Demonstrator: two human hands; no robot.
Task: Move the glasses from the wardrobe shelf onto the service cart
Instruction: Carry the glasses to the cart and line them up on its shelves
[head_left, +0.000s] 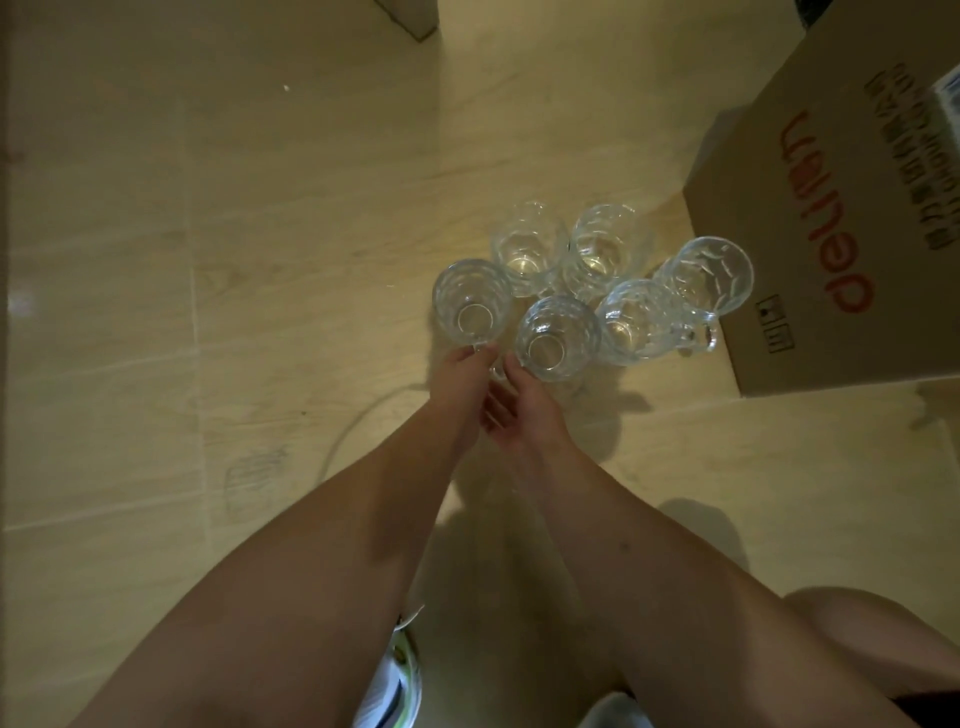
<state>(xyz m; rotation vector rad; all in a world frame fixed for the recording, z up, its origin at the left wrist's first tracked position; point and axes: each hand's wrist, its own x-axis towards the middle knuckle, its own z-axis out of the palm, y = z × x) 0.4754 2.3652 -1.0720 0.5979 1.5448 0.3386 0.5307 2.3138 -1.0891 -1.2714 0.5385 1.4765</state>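
Observation:
Several clear, faceted glass mugs stand upright in a tight cluster on a pale wood-patterned surface (291, 322). My left hand (460, 376) reaches the leftmost glass (470, 309) and its fingers curl at that glass's handle. Just to its right, my right hand (519, 402) pinches the handle of the near middle glass (557, 335), thumb against its side. Behind them stand two back glasses (527, 247) (605, 249) and two right-hand glasses (636, 317) (711, 275); the handle of the nearer one points at the box. No cart is in view.
A large cardboard box (831, 234) with red lettering lies close to the right of the glasses. My knee (872, 639) and a white shoe (395, 675) show at the bottom. A thin curved line (353, 431) runs across the surface left of my arms.

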